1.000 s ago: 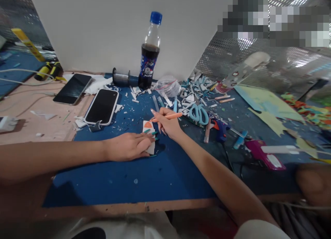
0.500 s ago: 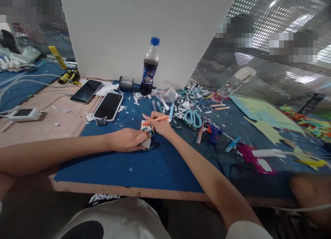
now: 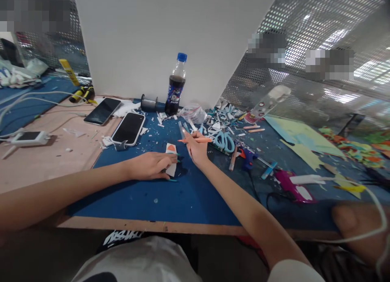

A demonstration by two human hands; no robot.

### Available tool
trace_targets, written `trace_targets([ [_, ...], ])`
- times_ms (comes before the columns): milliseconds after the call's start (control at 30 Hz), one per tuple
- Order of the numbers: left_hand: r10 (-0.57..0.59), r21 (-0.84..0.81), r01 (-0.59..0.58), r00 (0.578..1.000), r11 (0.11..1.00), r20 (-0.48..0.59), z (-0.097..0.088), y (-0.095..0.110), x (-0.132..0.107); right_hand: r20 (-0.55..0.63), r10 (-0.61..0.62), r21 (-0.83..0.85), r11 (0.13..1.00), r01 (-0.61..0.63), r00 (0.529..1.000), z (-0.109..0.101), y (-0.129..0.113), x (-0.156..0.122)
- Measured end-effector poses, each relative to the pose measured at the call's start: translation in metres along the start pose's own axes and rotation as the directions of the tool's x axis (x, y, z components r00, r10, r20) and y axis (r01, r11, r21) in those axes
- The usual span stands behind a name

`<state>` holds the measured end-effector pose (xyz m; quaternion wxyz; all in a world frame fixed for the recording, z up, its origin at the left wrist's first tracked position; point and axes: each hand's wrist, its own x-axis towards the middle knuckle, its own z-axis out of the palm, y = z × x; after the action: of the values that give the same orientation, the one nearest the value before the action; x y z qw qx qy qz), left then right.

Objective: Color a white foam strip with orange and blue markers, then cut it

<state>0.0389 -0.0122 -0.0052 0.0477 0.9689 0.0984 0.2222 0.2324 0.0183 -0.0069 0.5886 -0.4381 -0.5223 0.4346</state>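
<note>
Counter point(image 3: 128, 202): blue, white scraps point(image 3: 217, 121), 2 phones point(image 3: 128, 129)
Left hand point(image 3: 149, 166): fingers spread over white card point(image 3: 171, 170) on counter
Right hand point(image 3: 197, 150): fingers gripping orange pen point(image 3: 203, 139), tip beside card
Card: orange patch point(image 3: 172, 148), far end

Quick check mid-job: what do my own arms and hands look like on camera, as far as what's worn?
Both forearms are bare, with no glove, watch or bracelet visible. The left hand has long, slender teal nails; the nail colour on the right hand is unclear. A plain white fabric sleeve shows on the right arm only.
</note>
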Motion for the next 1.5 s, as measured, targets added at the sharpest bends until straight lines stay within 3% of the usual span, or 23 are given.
trace_targets([
  [133,-0.012,-0.015,0.011,0.998,1.000,-0.062,-0.005,-0.003,-0.004,-0.090,-0.044,0.041,0.998,0.048,0.995,-0.003,0.001,-0.003],
  [233,-0.105,-0.007,0.105,0.978,0.994,-0.182,-0.009,-0.008,-0.010,-0.117,-0.061,0.059,0.996,0.068,0.991,-0.003,-0.001,-0.004],
  [300,-0.235,0.005,0.247,0.930,0.969,-0.283,-0.009,-0.013,-0.014,-0.123,-0.062,0.069,0.995,0.071,0.990,-0.004,-0.001,-0.004],
  [367,-0.385,0.008,0.417,0.846,0.909,-0.368,-0.007,-0.018,-0.015,-0.128,-0.054,0.084,0.994,0.065,0.990,-0.005,-0.002,-0.002],
  [433,-0.499,-0.002,0.543,0.770,0.840,-0.397,-0.005,-0.022,-0.014,-0.128,-0.041,0.106,0.993,0.055,0.991,-0.006,-0.003,0.000],
  [500,-0.561,-0.014,0.599,0.741,0.801,-0.369,-0.002,-0.024,-0.011,-0.119,-0.033,0.133,0.990,0.049,0.992,-0.005,-0.005,-0.001],
  [633,-0.586,-0.020,0.605,0.763,0.796,-0.272,0.000,-0.024,-0.009,0.042,0.006,0.192,0.981,-0.014,0.999,-0.001,-0.017,-0.009],
  [733,-0.569,-0.012,0.582,0.791,0.813,-0.225,0.002,-0.024,-0.011,0.194,0.064,0.224,0.969,-0.108,0.979,0.005,-0.027,-0.018],
  [1100,-0.353,0.074,0.373,0.914,0.925,-0.198,-0.005,-0.021,-0.010,0.310,0.154,0.118,0.973,-0.198,0.938,0.007,-0.027,-0.025],
  [1233,-0.297,0.118,0.322,0.936,0.939,-0.188,-0.009,-0.018,-0.011,0.405,0.124,0.040,0.987,-0.153,0.906,0.000,-0.034,-0.019],
  [1367,-0.281,0.160,0.314,0.939,0.936,-0.198,-0.009,-0.016,-0.011,0.471,0.129,-0.186,0.982,-0.045,0.873,-0.012,-0.037,-0.010],
  [1500,-0.271,0.180,0.309,0.940,0.934,-0.207,-0.011,-0.015,-0.012,0.518,0.060,-0.429,0.881,0.199,0.853,-0.013,-0.034,-0.012],
])
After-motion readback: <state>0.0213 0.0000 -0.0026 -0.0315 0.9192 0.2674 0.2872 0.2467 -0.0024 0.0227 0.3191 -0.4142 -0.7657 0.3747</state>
